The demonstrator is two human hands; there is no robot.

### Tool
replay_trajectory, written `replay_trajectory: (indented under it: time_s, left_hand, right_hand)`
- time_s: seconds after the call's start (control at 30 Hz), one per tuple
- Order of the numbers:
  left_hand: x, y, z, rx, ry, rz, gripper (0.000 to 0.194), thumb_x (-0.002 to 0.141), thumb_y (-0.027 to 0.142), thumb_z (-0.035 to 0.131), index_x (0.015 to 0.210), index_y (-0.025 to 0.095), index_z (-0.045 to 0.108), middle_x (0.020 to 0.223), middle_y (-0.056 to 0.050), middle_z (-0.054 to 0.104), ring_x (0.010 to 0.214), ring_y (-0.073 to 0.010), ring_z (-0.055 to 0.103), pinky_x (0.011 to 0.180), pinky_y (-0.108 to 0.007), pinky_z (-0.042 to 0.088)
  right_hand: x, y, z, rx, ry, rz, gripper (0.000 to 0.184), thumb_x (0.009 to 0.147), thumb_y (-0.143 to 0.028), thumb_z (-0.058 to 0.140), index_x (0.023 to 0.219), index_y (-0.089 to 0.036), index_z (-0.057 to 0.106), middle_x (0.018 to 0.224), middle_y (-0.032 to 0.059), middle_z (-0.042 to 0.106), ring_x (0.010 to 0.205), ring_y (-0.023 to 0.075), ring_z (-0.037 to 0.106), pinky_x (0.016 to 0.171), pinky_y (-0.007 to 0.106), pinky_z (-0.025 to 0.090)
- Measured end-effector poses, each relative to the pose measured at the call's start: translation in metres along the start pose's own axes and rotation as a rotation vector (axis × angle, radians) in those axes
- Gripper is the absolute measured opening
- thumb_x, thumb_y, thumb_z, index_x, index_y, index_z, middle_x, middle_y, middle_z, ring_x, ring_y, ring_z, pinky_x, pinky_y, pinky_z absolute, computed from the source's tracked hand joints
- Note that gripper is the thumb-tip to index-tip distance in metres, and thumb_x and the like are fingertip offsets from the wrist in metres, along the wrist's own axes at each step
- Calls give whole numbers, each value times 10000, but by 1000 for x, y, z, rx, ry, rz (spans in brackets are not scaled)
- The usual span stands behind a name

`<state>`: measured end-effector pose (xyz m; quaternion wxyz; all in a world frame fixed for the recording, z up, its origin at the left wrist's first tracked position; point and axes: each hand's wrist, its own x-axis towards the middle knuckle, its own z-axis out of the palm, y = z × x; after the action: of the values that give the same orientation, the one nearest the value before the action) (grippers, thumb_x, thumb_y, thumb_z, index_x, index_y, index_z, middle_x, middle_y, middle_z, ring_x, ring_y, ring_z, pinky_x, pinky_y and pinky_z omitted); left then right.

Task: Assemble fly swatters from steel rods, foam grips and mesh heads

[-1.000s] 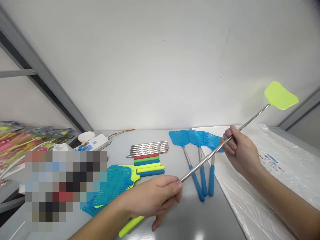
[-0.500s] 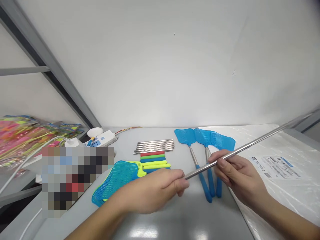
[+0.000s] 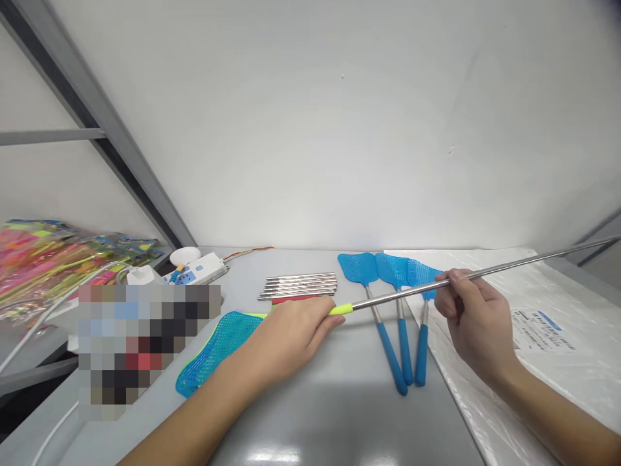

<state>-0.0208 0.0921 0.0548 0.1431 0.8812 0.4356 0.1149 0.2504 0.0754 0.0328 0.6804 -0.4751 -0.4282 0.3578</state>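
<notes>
A long telescopic metal rod [image 3: 398, 294] slants across the front of me, rising to the right edge. My right hand [image 3: 478, 323] pinches it near the middle. At its lower left end sits a yellow handle [image 3: 343, 309], and my left hand [image 3: 298, 333] is wrapped round that. The rod meets the handle's mouth; how deep it goes cannot be seen. Below my left wrist lie loose swatter heads, a blue one [image 3: 220, 346] on top. A red handle [image 3: 294, 299] shows just behind my left hand, which hides the other handles.
Several short metal rods [image 3: 301, 285] lie in a row at the back. Three blue fly swatters [image 3: 402, 343] rest beneath the held rod. White plastic packaging [image 3: 557, 388] covers the right side. At left are a power strip [image 3: 201, 270], a pixelated area and bagged colourful goods [image 3: 58, 272].
My left hand has shifted from the bare rod end to a yellow handle, now at that end. The right hand has moved a little to the right, and the rod lies flatter.
</notes>
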Motion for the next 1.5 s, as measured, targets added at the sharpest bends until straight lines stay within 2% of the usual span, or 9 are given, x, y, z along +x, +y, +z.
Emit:
replay_trajectory:
  time_s: [0.13,0.37,0.67,0.97,1.03,1.17,1.27,1.37,1.5]
  left_hand:
    - [0,10,12,21,-5,-32,347,1001,419,305,794,210,489,699,-27,570,578,-179,484,541,-271,226]
    - [-1,20,27,-25,9,8,365,1003,456,299,794,220,483,662,-23,580,540,-177,489,519,-275,178]
    - [1,5,11,106,-4,-28,379,1006,447,277,781,211,469,702,-37,603,593,-189,518,531,-283,160]
    - [0,5,25,95,-7,41,340,1010,420,290,800,216,462,672,-13,593,573,-189,538,522,-277,172]
    - [1,1,20,133,14,17,360,1011,435,270,799,217,461,688,-11,598,593,-192,547,534,-275,208]
    - [3,-9,8,176,73,-57,385,1008,463,266,786,221,468,688,5,597,613,-187,550,558,-268,254]
    - [5,-16,3,196,77,-99,391,999,491,290,785,229,486,659,19,596,601,-186,549,556,-262,256]
    - [5,-17,5,220,83,-88,377,994,494,313,804,232,506,648,21,598,598,-190,555,555,-263,254]
    - [3,-10,15,205,69,-2,385,1001,475,299,782,219,486,662,11,602,593,-181,555,540,-264,238]
  right_hand:
    - [-18,9,10,41,-1,100,249,873,-441,624,759,-220,609,526,-57,345,500,108,325,476,267,303]
    - [-39,19,23,-24,-294,192,261,877,-465,617,913,-207,632,502,-50,454,448,86,360,427,238,271]
    - [1,15,4,210,33,167,301,898,-494,569,812,-209,613,490,-59,370,470,88,298,479,227,323]
    - [-33,22,21,73,-391,301,448,919,-560,478,1059,-174,658,505,-56,389,479,102,286,461,244,242]
    - [-16,18,12,131,-296,259,452,918,-552,487,1062,-164,668,524,-70,323,492,94,260,472,235,250]
    - [30,10,-12,291,117,121,373,920,-496,508,817,-168,653,505,-85,239,469,83,188,445,228,229]
    - [42,9,-18,295,217,121,345,924,-437,507,721,-176,605,470,-83,248,448,81,190,431,231,221]
    - [23,15,-7,229,130,164,361,930,-461,482,765,-174,624,462,-80,277,443,81,224,435,232,233]
    - [-21,18,14,62,-206,247,455,953,-539,399,948,-169,664,454,-69,353,438,84,277,447,237,232]
